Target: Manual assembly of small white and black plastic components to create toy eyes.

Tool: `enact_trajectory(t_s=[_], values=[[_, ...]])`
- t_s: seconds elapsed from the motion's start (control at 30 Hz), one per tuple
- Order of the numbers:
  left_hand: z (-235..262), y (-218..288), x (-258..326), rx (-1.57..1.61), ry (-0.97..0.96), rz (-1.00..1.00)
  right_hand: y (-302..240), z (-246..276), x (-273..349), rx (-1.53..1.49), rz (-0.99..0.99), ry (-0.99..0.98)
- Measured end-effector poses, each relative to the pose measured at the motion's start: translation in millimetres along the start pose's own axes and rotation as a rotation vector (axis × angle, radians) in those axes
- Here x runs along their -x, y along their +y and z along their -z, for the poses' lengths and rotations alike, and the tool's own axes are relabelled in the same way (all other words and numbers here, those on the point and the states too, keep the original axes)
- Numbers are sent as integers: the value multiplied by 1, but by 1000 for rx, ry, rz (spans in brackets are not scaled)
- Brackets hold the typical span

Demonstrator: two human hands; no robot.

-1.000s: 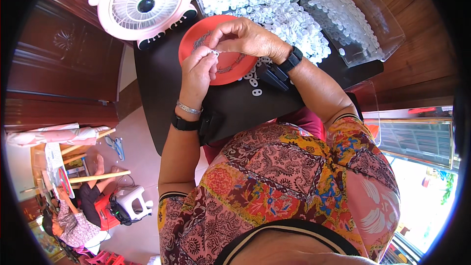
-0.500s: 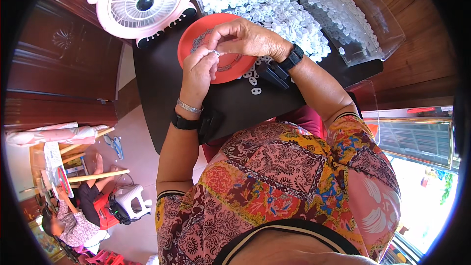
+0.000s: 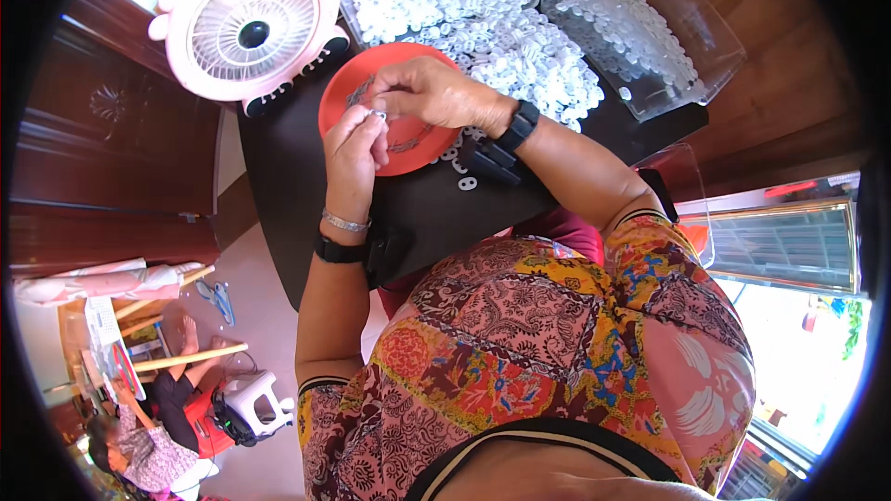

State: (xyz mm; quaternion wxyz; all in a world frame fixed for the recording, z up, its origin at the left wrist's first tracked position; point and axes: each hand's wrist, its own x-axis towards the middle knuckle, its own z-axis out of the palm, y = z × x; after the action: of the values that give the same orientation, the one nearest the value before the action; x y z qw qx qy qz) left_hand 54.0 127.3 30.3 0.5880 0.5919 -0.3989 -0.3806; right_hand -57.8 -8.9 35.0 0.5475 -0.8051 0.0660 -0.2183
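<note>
Both hands meet above a red-orange round dish [image 3: 405, 164] holding small grey metal pieces [image 3: 357, 93]. Between the thumb and fingertips of my left hand [image 3: 351, 148] is a small white plastic piece [image 3: 379, 115]. My right hand [image 3: 436, 93] is closed in a pinch right beside that piece; whatever its fingertips hold is too small and too covered to make out. A large heap of white, oval, two-holed plastic pieces [image 3: 529, 70] lies beyond my right hand. A loose two-holed piece [image 3: 468, 184] rests on the dark table [image 3: 445, 209] near my right wrist.
A pink fan [image 3: 253, 34] stands left of the dish. At the back right is a clear bin [image 3: 715, 60] partly filled with white pieces. On the floor at lower left are a white stool [image 3: 260, 404], blue slippers [image 3: 216, 300] and a seated person [image 3: 148, 441].
The whole view has shifted, so the table and fan sit further left and lower. My hands stay together over the dish, the left still pinching the white piece.
</note>
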Motion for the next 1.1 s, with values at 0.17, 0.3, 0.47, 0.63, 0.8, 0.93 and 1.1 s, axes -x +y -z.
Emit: enact_trajectory(t_s=[0.17, 0.3, 0.47, 0.63, 0.8, 0.93, 1.1], values=[[0, -4, -1, 35, 15, 7, 5, 2, -1, -14, 8, -17], [-1, -6, -5, -5, 9, 55, -2, 13, -2, 80, -19, 100], [5, -12, -11, -45, 143, 101, 13, 51, -8, 467, 11, 525], [19, -21, -19, -33, 250, 80, 25, 70, -4, 682, -89, 585], [33, -28, -25, 2, 357, 46, 45, 69, -1, 913, -160, 301], [41, -25, -27, -9, 396, 34, 47, 65, -2, 1015, -158, 169], [27, -14, -20, 76, 354, -10, 46, 63, -1, 1078, -218, 150]])
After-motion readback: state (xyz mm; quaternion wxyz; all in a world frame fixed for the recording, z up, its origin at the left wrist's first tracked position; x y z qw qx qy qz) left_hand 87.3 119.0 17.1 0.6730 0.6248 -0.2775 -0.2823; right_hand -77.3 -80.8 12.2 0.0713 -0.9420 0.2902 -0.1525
